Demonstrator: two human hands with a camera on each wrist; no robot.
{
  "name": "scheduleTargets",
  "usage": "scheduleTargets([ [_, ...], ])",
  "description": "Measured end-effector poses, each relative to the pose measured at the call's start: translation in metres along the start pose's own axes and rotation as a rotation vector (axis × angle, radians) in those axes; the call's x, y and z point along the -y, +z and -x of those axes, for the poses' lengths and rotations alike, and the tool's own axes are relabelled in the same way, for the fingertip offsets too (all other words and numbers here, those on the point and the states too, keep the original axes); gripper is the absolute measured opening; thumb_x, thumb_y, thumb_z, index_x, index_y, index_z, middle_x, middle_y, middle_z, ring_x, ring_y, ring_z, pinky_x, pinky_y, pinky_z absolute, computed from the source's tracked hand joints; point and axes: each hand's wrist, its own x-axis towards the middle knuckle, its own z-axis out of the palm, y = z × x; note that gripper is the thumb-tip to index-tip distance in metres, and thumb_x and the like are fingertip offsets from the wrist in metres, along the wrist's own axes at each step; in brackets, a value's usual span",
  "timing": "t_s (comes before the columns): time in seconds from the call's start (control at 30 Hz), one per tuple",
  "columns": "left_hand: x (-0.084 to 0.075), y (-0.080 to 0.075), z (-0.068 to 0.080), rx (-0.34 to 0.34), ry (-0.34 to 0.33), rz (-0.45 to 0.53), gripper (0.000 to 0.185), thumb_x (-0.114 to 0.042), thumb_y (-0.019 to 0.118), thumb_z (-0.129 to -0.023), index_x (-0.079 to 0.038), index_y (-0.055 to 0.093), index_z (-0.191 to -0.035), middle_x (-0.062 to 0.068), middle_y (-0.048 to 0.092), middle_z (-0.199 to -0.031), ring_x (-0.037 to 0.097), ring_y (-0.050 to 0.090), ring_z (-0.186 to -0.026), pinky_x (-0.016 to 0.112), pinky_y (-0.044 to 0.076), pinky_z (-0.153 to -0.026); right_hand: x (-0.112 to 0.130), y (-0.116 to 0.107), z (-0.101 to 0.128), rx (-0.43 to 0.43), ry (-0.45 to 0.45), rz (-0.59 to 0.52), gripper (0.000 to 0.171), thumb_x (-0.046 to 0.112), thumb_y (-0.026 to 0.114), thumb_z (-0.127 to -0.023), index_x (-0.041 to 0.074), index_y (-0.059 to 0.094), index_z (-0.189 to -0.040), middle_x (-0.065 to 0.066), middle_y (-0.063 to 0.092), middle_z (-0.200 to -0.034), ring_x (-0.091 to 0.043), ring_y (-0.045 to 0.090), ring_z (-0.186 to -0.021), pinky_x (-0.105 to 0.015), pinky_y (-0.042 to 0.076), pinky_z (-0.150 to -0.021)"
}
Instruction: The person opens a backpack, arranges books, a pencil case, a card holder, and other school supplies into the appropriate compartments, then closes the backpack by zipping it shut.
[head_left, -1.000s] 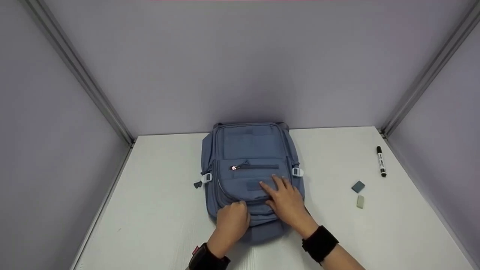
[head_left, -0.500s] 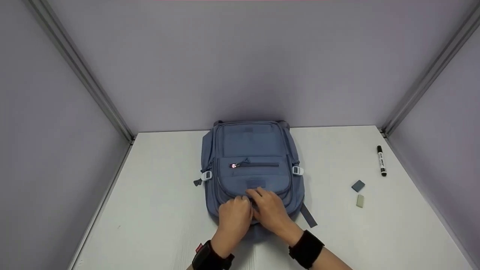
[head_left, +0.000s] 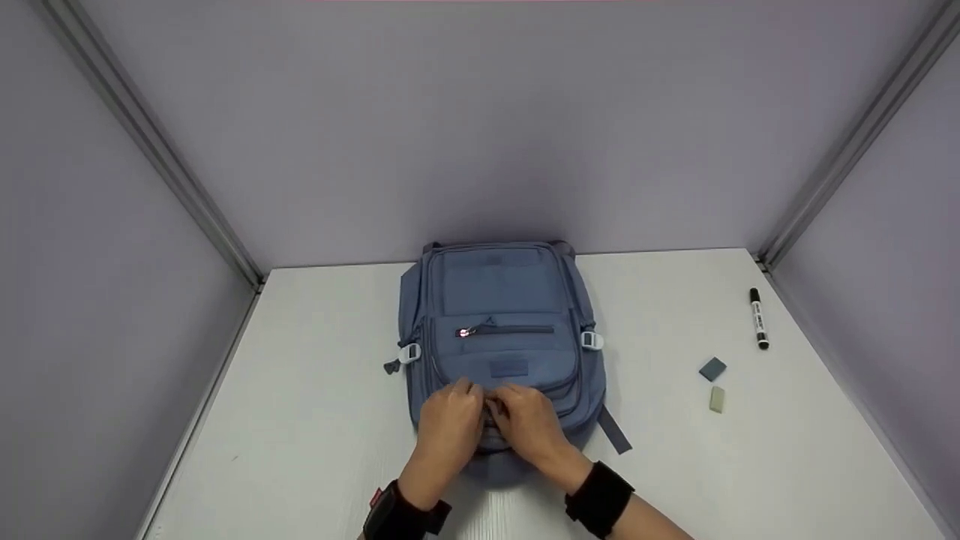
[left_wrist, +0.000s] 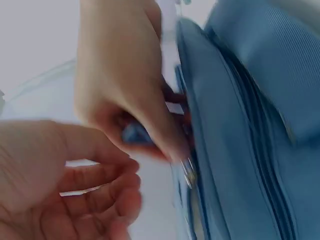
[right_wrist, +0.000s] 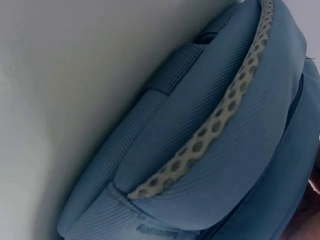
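My right hand (head_left: 529, 424) has its fingertips curled down onto the near end of the blue backpack (head_left: 499, 300), and in the left wrist view its fingers (left_wrist: 150, 115) are pinched together on something small and blue right at the zip line, most likely the zipper pull (left_wrist: 136, 135), though the blur keeps me from being sure. A metal slider (left_wrist: 188, 172) glints just below those fingertips. My left hand (head_left: 448, 420) sits touching the right one, knuckle to knuckle, on the same near edge of the front pocket (head_left: 504, 367); its fingers (left_wrist: 100, 180) are loosely curled with nothing between them that I can make out, the tips resting against the fabric.

The backpack lies flat on the white table (head_left: 315, 390), face up, its long axis running straight away from me toward the back wall, bottom end nearest me. So the pocket's zipper (left_wrist: 255, 130) curves away from my fingertips to either side and then up the pack. The pinch is at the middle of that curve, and my right hand is the one on it. My left is placed just beside it, on the left side.

Well off to my right lie a black marker (head_left: 758, 318), a grey eraser (head_left: 712, 368) and a pale eraser (head_left: 717, 399), apart from the pack
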Motion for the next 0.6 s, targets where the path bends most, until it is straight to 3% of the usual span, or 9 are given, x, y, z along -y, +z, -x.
scheduleTargets([
  [0.1,0.02,0.013,0.002,-0.013,0.101,-0.032,0.015,0.007,0.076,-0.075,-0.005,0.067,-0.077,0.005,0.06,-0.08,0.022,0.062,-0.073,0.037,0.052,-0.071,0.001,0.0,0.001,-0.007,0.035,0.001,0.011,0.002,0.075,-0.084,0.01,0.07,-0.078,0.0,0.065,-0.069,-0.011,0.062,-0.058,-0.027,0.049,-0.052],
  [0.2,0.035,0.026,0.004,-0.017,0.167,0.003,0.016,0.008,0.074,-0.076,-0.006,0.073,-0.085,0.004,0.065,-0.089,0.023,0.064,-0.085,0.04,0.05,-0.085,0.002,-0.002,0.001,-0.014,0.061,0.009,0.011,0.003,0.076,-0.083,0.01,0.071,-0.076,-0.001,0.067,-0.069,-0.013,0.063,-0.058,-0.03,0.05,-0.051],
  [0.37,0.047,0.036,0.007,-0.092,0.213,0.067,0.012,0.003,0.069,-0.078,-0.007,0.076,-0.08,0.001,0.065,-0.086,0.022,0.064,-0.083,0.038,0.051,-0.081,0.002,-0.005,0.004,-0.006,0.081,0.038,0.007,0.004,0.078,-0.08,0.01,0.074,-0.079,0.0,0.07,-0.072,-0.014,0.066,-0.061,-0.032,0.052,-0.053],
  [0.6,0.05,0.04,0.008,-0.141,0.199,0.128,0.012,0.002,0.072,-0.074,-0.009,0.076,-0.076,0.0,0.066,-0.082,0.019,0.063,-0.078,0.035,0.052,-0.073,-0.002,-0.01,0.008,-0.026,0.08,0.068,0.01,0.004,0.08,-0.077,0.012,0.073,-0.075,0.002,0.07,-0.071,-0.014,0.066,-0.06,-0.033,0.051,-0.052],
])
